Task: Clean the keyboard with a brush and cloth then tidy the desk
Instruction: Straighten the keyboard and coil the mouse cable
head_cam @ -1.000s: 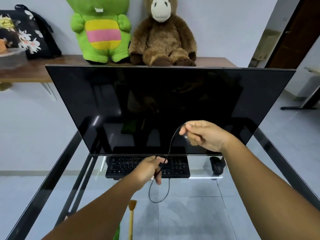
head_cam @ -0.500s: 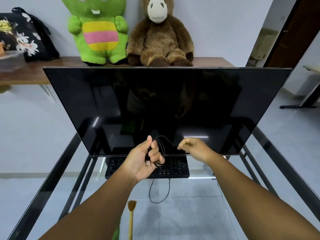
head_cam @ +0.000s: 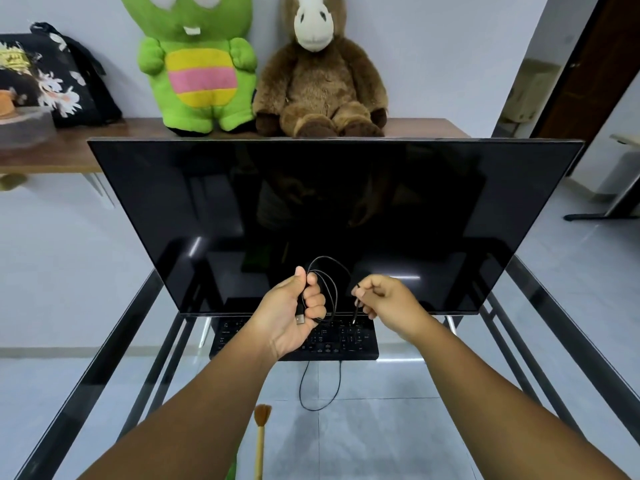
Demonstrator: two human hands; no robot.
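**Two hands on one cable, coil half made**

Two hands work a thin black cable (head_cam: 329,289) above the keyboard (head_cam: 349,341), which lies flat on the glass desk (head_cam: 450,393) just under the near edge of the dark monitor (head_cam: 332,209). The left hand (head_cam: 294,313) is curled round a small bundle of loops, with the silver USB plug (head_cam: 300,319) sticking out below its fingers. The right hand (head_cam: 384,299), just to the right, pinches the other end of the cable between thumb and forefinger, the tip hanging down toward the keys. A slack loop droops nearer, below the keyboard's front edge.

What matters next, I judge, is that the free end sits just right of the bundle, so the right hand is placed to bring the last turn across to the left hand's grip.

The brush (head_cam: 260,441) lies at the near edge, bristles pointing away, untouched, nearer the left arm. No cloth is visible.
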